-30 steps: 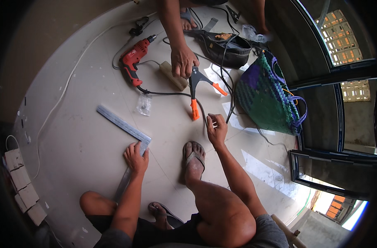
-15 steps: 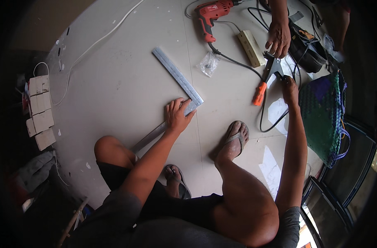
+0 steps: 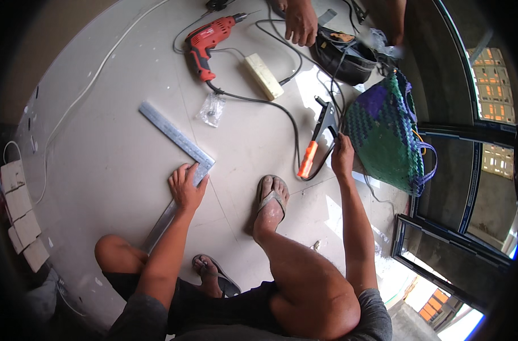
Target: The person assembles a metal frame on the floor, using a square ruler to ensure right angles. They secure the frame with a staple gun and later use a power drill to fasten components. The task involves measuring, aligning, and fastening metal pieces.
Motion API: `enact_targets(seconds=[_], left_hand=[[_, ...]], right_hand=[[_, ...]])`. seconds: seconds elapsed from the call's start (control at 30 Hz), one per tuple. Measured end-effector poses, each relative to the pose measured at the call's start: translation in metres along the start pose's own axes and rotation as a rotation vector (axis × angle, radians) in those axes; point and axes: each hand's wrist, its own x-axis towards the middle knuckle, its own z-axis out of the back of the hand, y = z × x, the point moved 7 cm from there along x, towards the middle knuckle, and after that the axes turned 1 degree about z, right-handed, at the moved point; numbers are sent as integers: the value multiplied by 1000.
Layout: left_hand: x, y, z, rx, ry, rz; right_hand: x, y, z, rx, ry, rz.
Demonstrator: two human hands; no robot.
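My left hand (image 3: 187, 186) presses down on the corner of an L-shaped grey metal strip (image 3: 176, 132) on the floor, its fingers and thumb to either side. One arm of the strip points up and left; the other runs back under my forearm. My right hand (image 3: 343, 157), out to the right, is closed round one handle of a hand riveter (image 3: 326, 120). The riveter has a dark body, and its other handle, with an orange grip, swings out to the left. A co-worker's hand (image 3: 301, 25) hangs beyond the riveter, apart from it.
A red corded drill (image 3: 208, 42), a cream power strip (image 3: 263, 77) and a small clear plastic bag (image 3: 212, 109) lie ahead. Cables cross the floor. A black tool bag (image 3: 344, 57) and a green-purple woven bag (image 3: 378, 139) stand right, near dark window frames (image 3: 469, 187). Pale blocks (image 3: 25, 219) sit left.
The co-worker's hand has come away from the riveter, which stays in my right hand. My view has swung right, so everything sits farther left. My left hand stays on the metal strip.
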Motion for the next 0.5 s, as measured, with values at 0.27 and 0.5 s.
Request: enact_targets(seconds=[0.27, 0.5], left_hand=[[-3, -4, -13, 3, 34, -45], [3, -7, -8, -2, 86, -96]], right_hand=[[-55, -39, 7, -81, 64, -204], [-69, -40, 6, -53, 77, -232]])
